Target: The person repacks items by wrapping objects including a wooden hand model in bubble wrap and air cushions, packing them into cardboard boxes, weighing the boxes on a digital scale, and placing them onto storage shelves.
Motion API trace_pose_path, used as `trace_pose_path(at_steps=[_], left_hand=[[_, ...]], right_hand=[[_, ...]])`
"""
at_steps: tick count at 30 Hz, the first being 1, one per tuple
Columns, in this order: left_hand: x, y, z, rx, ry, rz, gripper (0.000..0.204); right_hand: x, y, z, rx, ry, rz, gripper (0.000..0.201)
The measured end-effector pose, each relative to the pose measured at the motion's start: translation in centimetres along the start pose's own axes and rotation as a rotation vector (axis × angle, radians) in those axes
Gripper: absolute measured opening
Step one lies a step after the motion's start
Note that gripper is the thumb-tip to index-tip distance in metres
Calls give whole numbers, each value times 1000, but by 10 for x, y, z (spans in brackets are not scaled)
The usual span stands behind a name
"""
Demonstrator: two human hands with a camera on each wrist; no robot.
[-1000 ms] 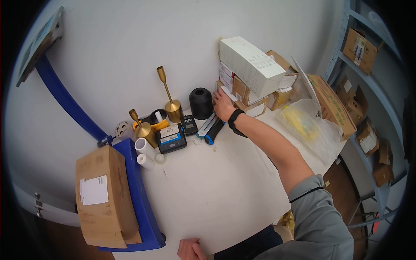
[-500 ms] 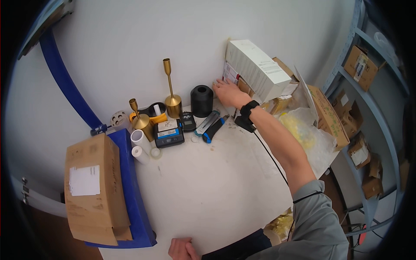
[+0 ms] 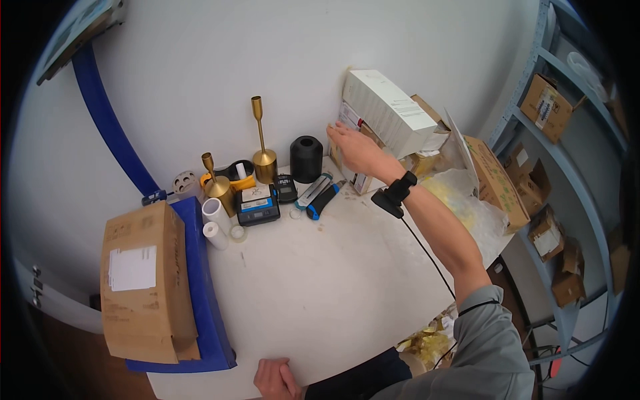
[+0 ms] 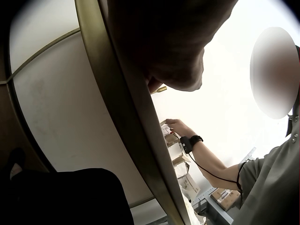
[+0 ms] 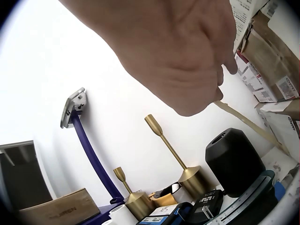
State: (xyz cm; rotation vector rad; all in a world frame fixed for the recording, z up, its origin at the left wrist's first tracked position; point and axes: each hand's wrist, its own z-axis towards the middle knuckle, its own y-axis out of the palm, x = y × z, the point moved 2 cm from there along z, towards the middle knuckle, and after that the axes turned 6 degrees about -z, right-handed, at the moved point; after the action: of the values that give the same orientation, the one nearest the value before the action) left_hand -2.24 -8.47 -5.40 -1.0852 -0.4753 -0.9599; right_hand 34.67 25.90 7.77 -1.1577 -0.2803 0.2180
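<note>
My right hand (image 3: 363, 155) is at the back of the table, in front of the stacked boxes. Its fingertips pinch the top edge of a thin brown cardboard piece (image 5: 251, 123), which stands on edge beside the black cylinder (image 3: 307, 160). My palm hides much of that cardboard in the head view. The white long box (image 3: 390, 110) tops the stack just behind the hand. My left hand (image 3: 275, 379) rests at the near table edge, fingers loosely curled with nothing held; in the left wrist view it is dark against the light wall.
Two gold candlesticks (image 3: 265, 165), a label printer (image 3: 259, 207), a box cutter (image 3: 325, 201) and paper rolls (image 3: 215, 235) stand left of the right hand. A large carton (image 3: 143, 287) lies on a blue scale. Plastic wrap (image 3: 460, 193) covers the right corner; shelves (image 3: 533, 113) stand beyond.
My right hand has risen from the flat cardboard by the stack, and the cardboard has tipped up on edge under its fingers. My left hand stays at the table edge.
</note>
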Motion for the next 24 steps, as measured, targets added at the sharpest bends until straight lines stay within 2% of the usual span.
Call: trace_pose_path(at_steps=[2, 4, 5, 7, 11, 13, 14, 16, 19, 20, 22, 24], left_hand=[[4, -1, 2, 0, -12, 0, 15], [7, -2, 3, -2, -22, -5, 15], [7, -3, 4, -1, -22, -9, 15], [7, -3, 2, -6, -21, -14, 16], [6, 0, 0, -15, -20, -22, 18], [7, 1, 1, -18, 1, -29, 18], [6, 1, 1, -7, 8, -18, 19], [4, 2, 0, -8, 31, -7, 19], [0, 5, -3, -8, 27, 18, 21], [-1, 6, -4, 10, 23, 22, 22], [-2, 7, -6, 27, 29, 34, 23], [-3, 7, -7, 36, 12, 41, 24]], right_hand=[[-6, -7, -14, 22, 14, 101, 51], [-15, -22, -39, 99, 44, 340, 46], [-20, -31, -53, 99, 51, 339, 46], [-27, -45, -83, 107, 191, 619, 42], [-34, -43, -150, 29, 373, 702, 41], [-27, -18, -178, -78, 398, 768, 38], [-20, -11, -187, -65, 414, 765, 38], [-7, 4, -203, -145, 527, 767, 32], [14, 16, -208, -131, 660, 855, 26], [19, 18, -208, -115, 671, 857, 26], [22, 28, -201, -210, 610, 802, 27], [24, 42, -189, -186, 624, 755, 30]])
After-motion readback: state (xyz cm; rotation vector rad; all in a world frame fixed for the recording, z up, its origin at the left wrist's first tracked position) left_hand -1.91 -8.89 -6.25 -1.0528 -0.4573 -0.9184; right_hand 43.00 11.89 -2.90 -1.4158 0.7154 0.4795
